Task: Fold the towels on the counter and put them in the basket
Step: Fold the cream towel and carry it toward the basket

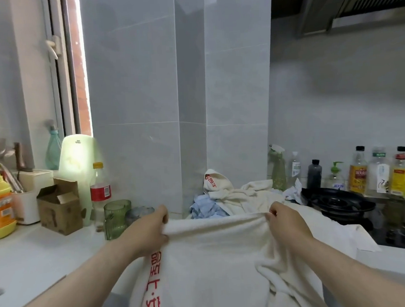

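Meanwhile, left hand [153,227] and right hand [284,219] each pinch a top corner of a white towel [215,257] at lower centre, stretched taut, likely to square it for folding; unfolded towels [233,196] wait behind at centre; no basket visible.

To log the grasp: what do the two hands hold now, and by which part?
Both hold one white towel by its top edge: the left hand pinches its left end, the right hand its right end.
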{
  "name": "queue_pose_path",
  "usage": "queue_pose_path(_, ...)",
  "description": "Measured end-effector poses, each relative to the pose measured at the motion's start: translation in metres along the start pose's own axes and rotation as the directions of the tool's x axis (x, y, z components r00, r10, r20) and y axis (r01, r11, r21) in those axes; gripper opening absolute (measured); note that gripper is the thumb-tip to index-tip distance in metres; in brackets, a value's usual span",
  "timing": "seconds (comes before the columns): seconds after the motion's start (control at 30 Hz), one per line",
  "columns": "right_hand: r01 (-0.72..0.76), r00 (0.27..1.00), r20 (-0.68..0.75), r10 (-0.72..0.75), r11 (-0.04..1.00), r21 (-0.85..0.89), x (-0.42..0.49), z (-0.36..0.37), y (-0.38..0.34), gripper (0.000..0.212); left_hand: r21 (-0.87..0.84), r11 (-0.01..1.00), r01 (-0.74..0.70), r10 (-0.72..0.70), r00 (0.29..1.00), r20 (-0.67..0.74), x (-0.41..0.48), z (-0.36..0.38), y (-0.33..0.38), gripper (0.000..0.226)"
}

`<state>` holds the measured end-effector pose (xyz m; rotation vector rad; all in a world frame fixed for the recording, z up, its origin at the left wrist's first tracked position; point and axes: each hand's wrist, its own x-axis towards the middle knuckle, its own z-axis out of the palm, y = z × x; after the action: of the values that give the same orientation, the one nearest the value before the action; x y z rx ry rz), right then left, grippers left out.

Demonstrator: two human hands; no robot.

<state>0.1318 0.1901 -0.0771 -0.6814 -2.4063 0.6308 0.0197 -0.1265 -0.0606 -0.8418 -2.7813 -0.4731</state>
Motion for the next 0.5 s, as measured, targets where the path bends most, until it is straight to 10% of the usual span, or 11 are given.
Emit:
queue_pose_path(0.2,0.011,1.0,-0.003,-0.011,1.0,-0.006,0.002,0.005,0.008,0.024,0.167,0.975,0.149,-0.129,0.984,-0.123,0.006,0.006,-0.017,0.026)
queue_pose_path(0.33,-0.037,0.999,0.004,0.037,0.999,0.013,-0.004,0.007,0.011,0.023,-0.098,0.933,0.347,-0.334,0.934,0.127,0.004,-0.003,-0.014,0.033)
queue_pose_path(0.5,-0.076,0.99,0.136,0.041,0.962,0.263,-0.018,0.027,-0.016,0.01,-0.855,0.232,0.464,-0.275,0.874,0.4,-0.002,-0.009,0.026,0.013)
